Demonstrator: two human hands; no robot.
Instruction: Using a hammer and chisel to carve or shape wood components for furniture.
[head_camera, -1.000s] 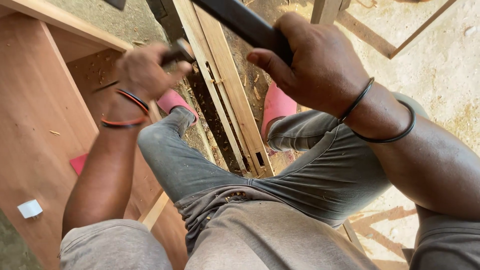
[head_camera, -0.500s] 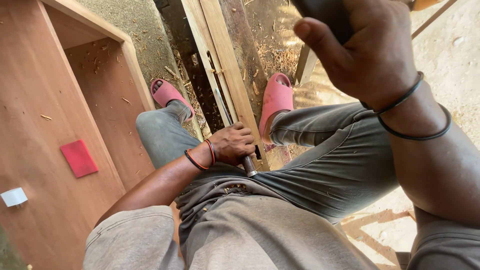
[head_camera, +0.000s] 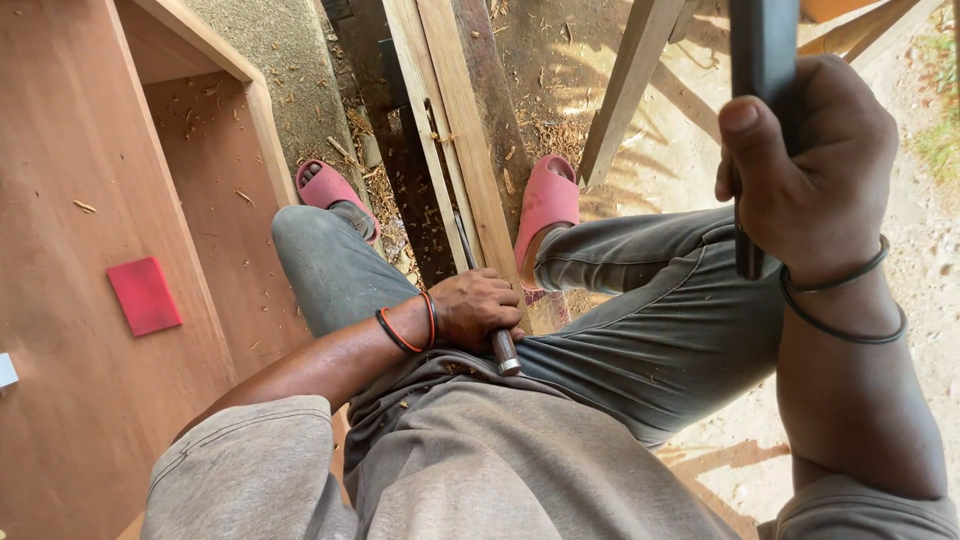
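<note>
Head view, looking down over the seated person's lap. Left hand (head_camera: 480, 312): fingers clenched around the handle of a chisel (head_camera: 492, 318), no gap showing between fingers and handle. The handle's metal-ringed butt sticks out just below the curled fingers, touching the grey trousers (head_camera: 640, 320); the thin blade emerges above the knuckles and lies along a pale wooden strip (head_camera: 455, 120), which runs away from the fingers between the knees. Orange and black bands circle the wrist just behind the hand.

Right hand (head_camera: 805, 170): fingers wrapped tight about a dark straight handle (head_camera: 762, 60), thumb pressed flat on its near face. The handle rises above the fingers out of the picture, and a short length shows below the palm; what it carries at the top cannot be seen. Two black bands sit on the wrist below the hand.

Beyond the left fingers, two pink sandals (head_camera: 548, 200) flank the strip, on ground strewn with shavings. Well left of the fingers stands a brown cabinet panel (head_camera: 60, 200), bearing a small red block (head_camera: 144, 295).
</note>
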